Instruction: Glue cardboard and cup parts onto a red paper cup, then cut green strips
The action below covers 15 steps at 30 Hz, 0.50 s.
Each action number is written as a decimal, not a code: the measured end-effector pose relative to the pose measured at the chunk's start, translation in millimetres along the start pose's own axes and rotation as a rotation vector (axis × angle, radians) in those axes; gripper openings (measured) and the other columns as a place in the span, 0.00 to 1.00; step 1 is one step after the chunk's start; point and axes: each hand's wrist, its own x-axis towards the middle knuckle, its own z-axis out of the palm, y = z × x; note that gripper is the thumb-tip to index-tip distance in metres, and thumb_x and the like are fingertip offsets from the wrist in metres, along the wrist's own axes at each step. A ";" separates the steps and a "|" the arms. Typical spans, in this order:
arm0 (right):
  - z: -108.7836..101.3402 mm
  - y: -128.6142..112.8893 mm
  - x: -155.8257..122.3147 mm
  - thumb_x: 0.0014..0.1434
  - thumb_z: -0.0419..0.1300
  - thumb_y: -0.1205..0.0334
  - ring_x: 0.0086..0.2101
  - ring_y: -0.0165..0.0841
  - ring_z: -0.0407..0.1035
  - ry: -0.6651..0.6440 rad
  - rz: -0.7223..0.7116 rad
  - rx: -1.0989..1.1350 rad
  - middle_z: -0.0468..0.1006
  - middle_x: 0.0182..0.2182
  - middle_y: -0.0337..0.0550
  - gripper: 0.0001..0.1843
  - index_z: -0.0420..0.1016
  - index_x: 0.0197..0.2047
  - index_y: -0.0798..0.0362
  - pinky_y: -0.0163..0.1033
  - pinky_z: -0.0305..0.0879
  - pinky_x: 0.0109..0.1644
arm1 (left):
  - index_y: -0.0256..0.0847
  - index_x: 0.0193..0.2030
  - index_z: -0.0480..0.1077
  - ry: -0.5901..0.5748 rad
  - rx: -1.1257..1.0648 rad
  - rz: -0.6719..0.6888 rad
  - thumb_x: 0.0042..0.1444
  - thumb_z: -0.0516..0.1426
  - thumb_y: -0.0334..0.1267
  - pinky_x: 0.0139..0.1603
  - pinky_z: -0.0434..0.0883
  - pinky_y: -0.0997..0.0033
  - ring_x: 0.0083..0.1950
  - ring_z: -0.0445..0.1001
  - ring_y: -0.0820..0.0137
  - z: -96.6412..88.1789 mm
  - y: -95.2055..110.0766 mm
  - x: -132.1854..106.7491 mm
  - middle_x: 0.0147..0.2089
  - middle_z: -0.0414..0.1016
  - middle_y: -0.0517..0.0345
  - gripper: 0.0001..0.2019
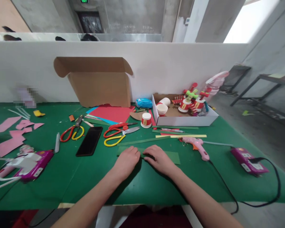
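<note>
A strip of green paper (173,156) lies on the table in front of me, its colour close to the green tabletop. My left hand (128,160) is closed over the paper's left part, fingers bent and pressed together. From the other side my right hand (158,158) pinches at the same paper, thumb and fingertips near the left hand's. What lies under the fingertips is hidden. Just beyond are scissors with red and yellow handles (115,139) and a narrow green strip (144,141). A pink glue gun (198,145) rests right of my right hand.
A white box (187,121) holds paper cups and colourful decorations. Before it stands a red-and-white paper cup (146,120). Leftward are a black phone (89,141), another pair of scissors (73,131) and pink paper pieces (10,144). A purple power strip (248,160) and cord occupy the right.
</note>
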 end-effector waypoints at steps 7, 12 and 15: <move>-7.0 2.4 -1.1 0.66 0.57 0.62 0.41 0.37 0.71 -0.089 0.068 -0.260 0.80 0.37 0.47 0.10 0.79 0.39 0.53 0.41 0.64 0.46 | 0.37 0.37 0.74 0.060 -0.020 -0.017 0.63 0.51 0.29 0.44 0.71 0.64 0.44 0.72 0.62 4.6 -12.0 -0.7 0.39 0.74 0.49 0.10; -24.0 8.9 -16.6 0.66 0.56 0.63 0.41 0.36 0.72 -0.080 0.140 -0.238 0.80 0.39 0.46 0.11 0.81 0.40 0.52 0.40 0.65 0.46 | 0.38 0.35 0.75 0.168 -0.130 -0.037 0.64 0.49 0.29 0.44 0.69 0.66 0.43 0.71 0.64 19.7 -41.3 -12.7 0.39 0.75 0.50 0.14; -36.2 12.3 -25.0 0.65 0.57 0.63 0.40 0.36 0.73 -0.054 0.248 -0.131 0.80 0.37 0.44 0.11 0.81 0.38 0.51 0.39 0.66 0.46 | 0.40 0.38 0.76 0.221 -0.294 -0.042 0.63 0.51 0.30 0.46 0.69 0.68 0.44 0.72 0.66 27.6 -61.7 -16.8 0.42 0.76 0.52 0.12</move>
